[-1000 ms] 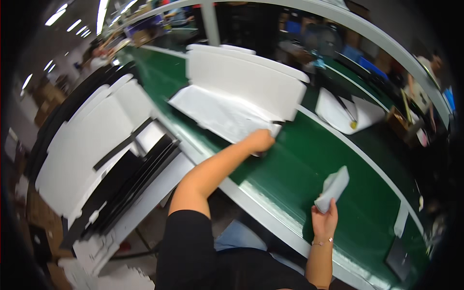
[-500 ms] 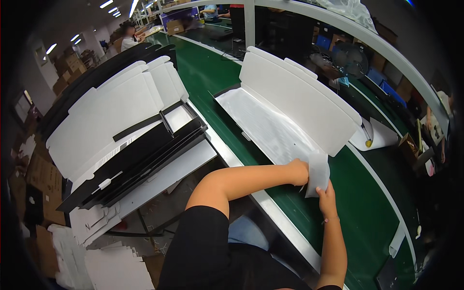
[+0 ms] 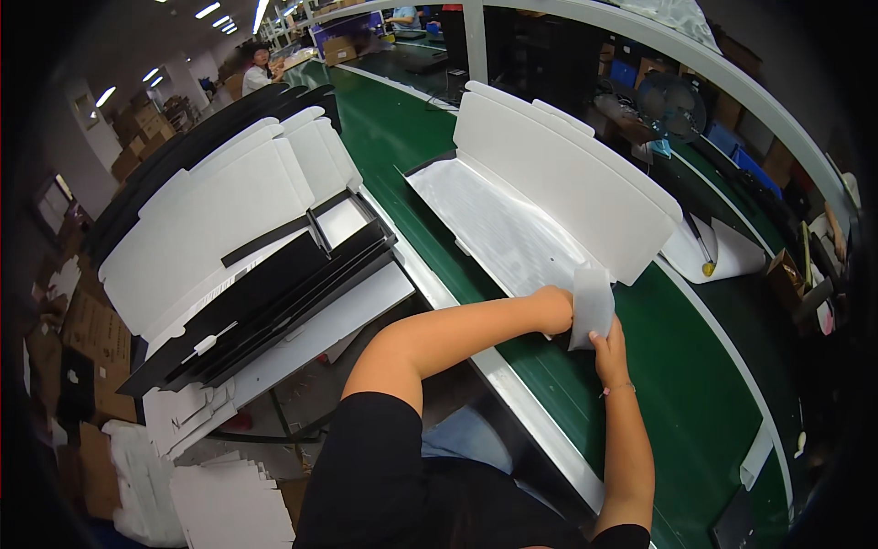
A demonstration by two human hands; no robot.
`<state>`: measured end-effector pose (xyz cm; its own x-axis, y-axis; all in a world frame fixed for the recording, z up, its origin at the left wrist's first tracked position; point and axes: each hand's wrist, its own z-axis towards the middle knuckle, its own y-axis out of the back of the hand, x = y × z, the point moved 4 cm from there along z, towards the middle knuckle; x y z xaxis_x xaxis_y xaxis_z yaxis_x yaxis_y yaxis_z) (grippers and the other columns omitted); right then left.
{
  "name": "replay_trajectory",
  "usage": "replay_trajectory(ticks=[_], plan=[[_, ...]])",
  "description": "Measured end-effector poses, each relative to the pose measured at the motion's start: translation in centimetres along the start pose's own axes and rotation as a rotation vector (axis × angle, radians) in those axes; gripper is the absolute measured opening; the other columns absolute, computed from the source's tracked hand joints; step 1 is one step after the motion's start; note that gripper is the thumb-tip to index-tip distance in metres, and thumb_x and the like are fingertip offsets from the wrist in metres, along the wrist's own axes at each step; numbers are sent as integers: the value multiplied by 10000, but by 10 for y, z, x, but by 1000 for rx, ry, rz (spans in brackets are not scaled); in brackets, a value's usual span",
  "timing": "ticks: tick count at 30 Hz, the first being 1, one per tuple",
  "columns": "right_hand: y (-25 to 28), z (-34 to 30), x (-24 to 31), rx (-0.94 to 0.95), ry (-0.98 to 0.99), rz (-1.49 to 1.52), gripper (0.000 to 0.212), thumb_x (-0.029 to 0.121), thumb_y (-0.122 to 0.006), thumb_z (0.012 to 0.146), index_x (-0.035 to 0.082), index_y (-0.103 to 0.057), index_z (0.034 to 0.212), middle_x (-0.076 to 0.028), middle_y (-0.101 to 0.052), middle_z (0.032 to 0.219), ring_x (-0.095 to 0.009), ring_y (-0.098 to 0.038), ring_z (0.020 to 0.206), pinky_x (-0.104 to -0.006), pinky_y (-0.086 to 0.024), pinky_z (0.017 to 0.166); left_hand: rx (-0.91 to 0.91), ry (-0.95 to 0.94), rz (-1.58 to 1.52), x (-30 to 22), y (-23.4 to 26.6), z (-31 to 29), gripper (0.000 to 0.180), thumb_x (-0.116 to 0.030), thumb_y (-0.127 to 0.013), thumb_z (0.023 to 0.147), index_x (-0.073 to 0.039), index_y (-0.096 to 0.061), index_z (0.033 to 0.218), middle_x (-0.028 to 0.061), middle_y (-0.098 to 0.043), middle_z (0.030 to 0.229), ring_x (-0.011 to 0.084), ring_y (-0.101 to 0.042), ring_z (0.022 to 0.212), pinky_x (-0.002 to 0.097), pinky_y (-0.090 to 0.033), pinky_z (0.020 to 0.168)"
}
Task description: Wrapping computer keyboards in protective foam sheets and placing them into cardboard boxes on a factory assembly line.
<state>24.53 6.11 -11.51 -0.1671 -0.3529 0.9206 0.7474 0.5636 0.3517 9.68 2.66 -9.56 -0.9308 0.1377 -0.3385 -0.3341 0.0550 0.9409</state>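
A long open carton [image 3: 567,174] with a raised white lid lies on the green belt. Inside it is a long item in a translucent whitish wrap [image 3: 498,215]. At its near end, a flap of wrap [image 3: 593,297] stands up between my hands. My right hand [image 3: 610,355] grips the flap's lower right edge, thumb in front. My left hand [image 3: 551,309] is curled against the flap's left side; its fingertips are hidden, so what they hold cannot be made out.
Left of the belt, more open white cartons [image 3: 210,206] with black dividers [image 3: 265,302] rest on a support. A white sheet with a yellow-tipped tool [image 3: 707,265] lies beyond the lid. A metal rail [image 3: 530,421] edges the belt. Another person [image 3: 256,71] stands far off.
Both hands and the flap have shifted slightly left and away from me in the picture. The right hand keeps its grip; the left has moved further behind the flap.
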Motion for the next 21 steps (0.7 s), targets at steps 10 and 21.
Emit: replay_trajectory(ticks=[10, 21], plan=[[-5, 29, 7, 137, 16, -178, 512, 180, -473, 743, -31, -420, 1206, -180, -513, 1131, -322, -409, 1000, -372, -311, 908, 31, 102, 57, 18, 12, 3, 231, -201, -469, 756, -50, -637, 805, 123, -645, 838, 322, -598, 738, 372, -463, 645], [-21, 19, 5, 70, -122, 246, 489, 177, -467, 766, -33, -423, 1205, -165, -544, 1099, -280, -456, 1021, -314, -319, 915, 31, 340, 90, 60, 5, 18, 245, -204, -459, 755, -44, -642, 789, 123, -643, 807, 326, -593, 706, 362, -469, 651]])
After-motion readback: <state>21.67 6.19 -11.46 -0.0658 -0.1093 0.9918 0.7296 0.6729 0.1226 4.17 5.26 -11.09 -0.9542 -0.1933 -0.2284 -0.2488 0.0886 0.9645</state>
